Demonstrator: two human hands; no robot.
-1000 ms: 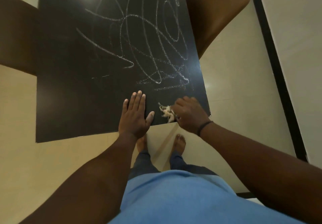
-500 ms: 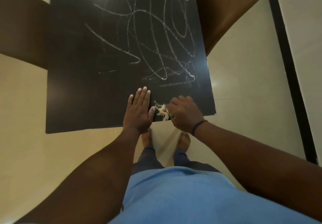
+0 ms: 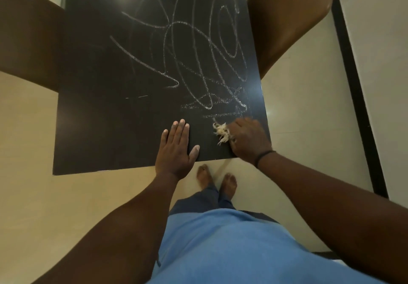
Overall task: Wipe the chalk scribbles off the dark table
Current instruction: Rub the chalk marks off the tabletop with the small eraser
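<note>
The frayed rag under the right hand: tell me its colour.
Pale cream to off-white, the frayed rag shows in the head view, held by the right hand.

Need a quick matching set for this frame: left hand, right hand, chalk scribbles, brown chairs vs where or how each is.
Things:
1. left hand
2. right hand
3. chalk scribbles
4. brown chairs

States:
A. at both sides of the table
B. flat on the dark table, fingers straight
C. beyond the hands, unwiped
D. grips a frayed pale rag

Pairs: 1-B, 2-D, 3-C, 4-A
</note>
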